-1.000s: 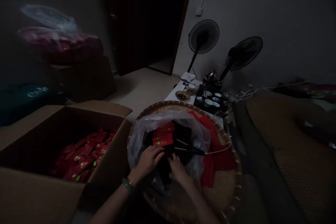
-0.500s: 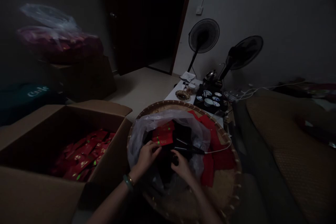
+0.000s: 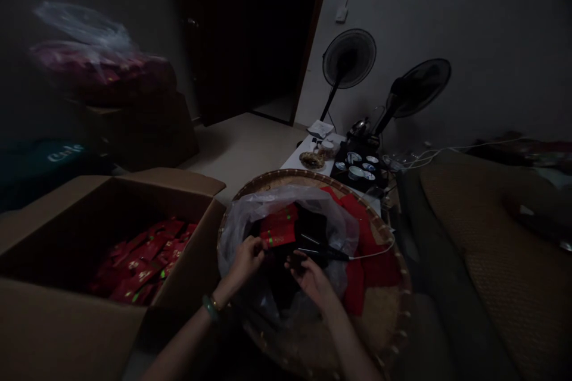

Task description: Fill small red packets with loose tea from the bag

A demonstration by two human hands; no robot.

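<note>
A clear plastic bag (image 3: 236, 214) lies spread in a round woven bamboo tray (image 3: 384, 333); its contents look black. Inside it are red packets (image 3: 282, 233) with gold and green marks. Beside them is a black wand-like device (image 3: 326, 252) with a white cord. Near the packets' lower left corner, my left hand (image 3: 243, 262) has its fingers pinched together; what they hold, if anything, is hidden. It wears a green bangle. Just below the device, my right hand (image 3: 313, 283) is turned partly palm up, fingers apart and slightly curled, over the dark contents.
Left of the tray stands an open cardboard box (image 3: 183, 268) with many red packets (image 3: 147, 262). Flat red pieces (image 3: 379, 268) lie on the tray's right. Beyond are a table with teacups (image 3: 356, 172) and two fans (image 3: 350, 58). A woven mat (image 3: 500, 262) lies right.
My left hand has drawn slightly left and its fingers have closed together. My right hand has turned more palm up, its fingertips shifting slightly left. The packets and device stay in place.
</note>
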